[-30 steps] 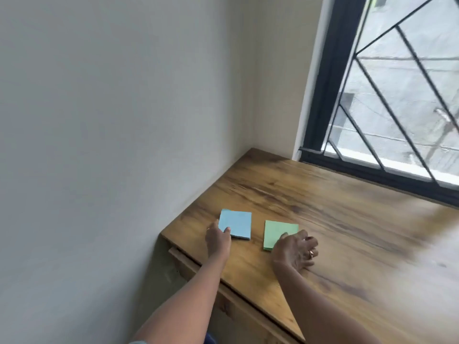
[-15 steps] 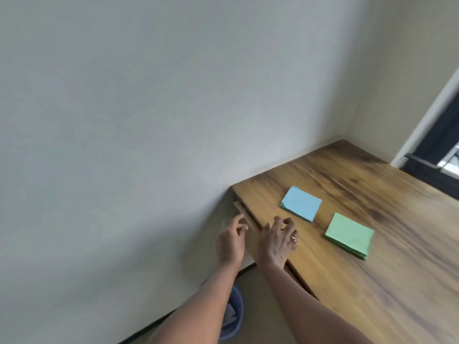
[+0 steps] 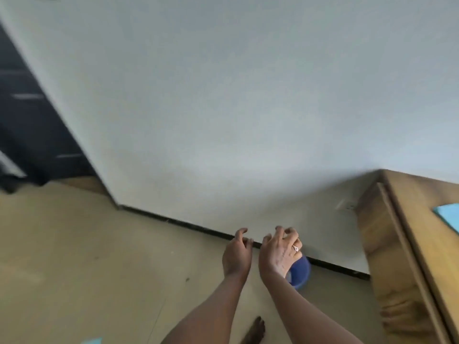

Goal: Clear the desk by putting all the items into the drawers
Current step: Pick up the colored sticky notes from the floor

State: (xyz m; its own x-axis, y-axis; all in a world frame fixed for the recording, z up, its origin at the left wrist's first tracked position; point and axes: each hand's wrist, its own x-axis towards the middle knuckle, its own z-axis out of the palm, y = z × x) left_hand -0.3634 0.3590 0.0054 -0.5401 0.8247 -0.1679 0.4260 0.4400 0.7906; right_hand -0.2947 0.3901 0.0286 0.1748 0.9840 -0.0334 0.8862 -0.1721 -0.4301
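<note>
Both hands hover over the floor, empty: the left hand (image 3: 237, 254) loosely open, the right hand (image 3: 279, 252) with fingers curled, holding nothing. One blue pad (image 3: 448, 216) lies on the table (image 3: 419, 202) at three o'clock, well apart, cut off by the frame edge; its long axis cannot be told.

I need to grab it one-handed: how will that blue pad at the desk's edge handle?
The blue paper pad lies flat on the desk, so it probably won't roll. It looks thin, likely light and somewhat bendy. Only a corner shows, so thickness is uncertain.
</note>
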